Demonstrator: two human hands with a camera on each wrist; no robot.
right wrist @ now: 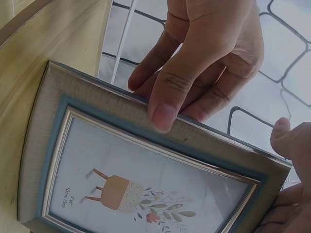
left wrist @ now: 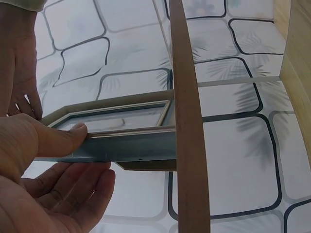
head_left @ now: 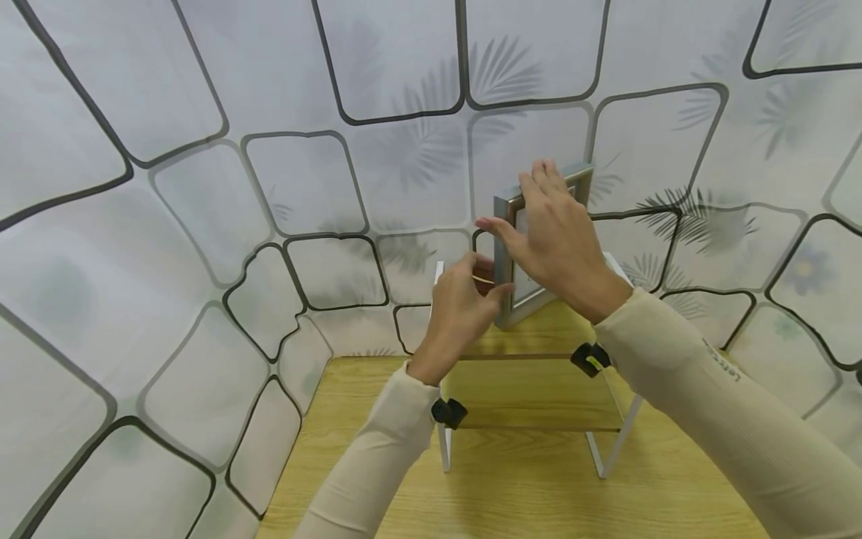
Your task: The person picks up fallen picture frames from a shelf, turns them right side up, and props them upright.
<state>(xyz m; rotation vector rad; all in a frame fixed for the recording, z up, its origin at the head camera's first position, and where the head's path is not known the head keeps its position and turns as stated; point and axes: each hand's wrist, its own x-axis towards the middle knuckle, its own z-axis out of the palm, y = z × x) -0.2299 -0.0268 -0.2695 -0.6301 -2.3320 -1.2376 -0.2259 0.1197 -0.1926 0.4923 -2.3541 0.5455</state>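
A picture frame point(head_left: 532, 296) with a grey-blue border stands upright on the upper board of a small two-level shelf point(head_left: 539, 340). A potted plant and small print show on its picture point(right wrist: 116, 194) in the right wrist view. My left hand point(head_left: 465, 311) pinches the frame's left side, thumb in front and fingers behind, just above the board. Over the frame's top edge lie the fairly straight fingers of my right hand point(head_left: 562, 239). Its thumb stretches out past the left side. In the left wrist view the right hand point(left wrist: 19, 68) shows behind the left hand point(left wrist: 48, 170).
White metal legs point(head_left: 609, 449) carry the shelf, which has a lower board point(head_left: 532, 397). It stands on a wood-look surface point(head_left: 364, 464) close to a patterned wall covering point(head_left: 417, 180). Black straps point(head_left: 591, 359) hang at both wrists.
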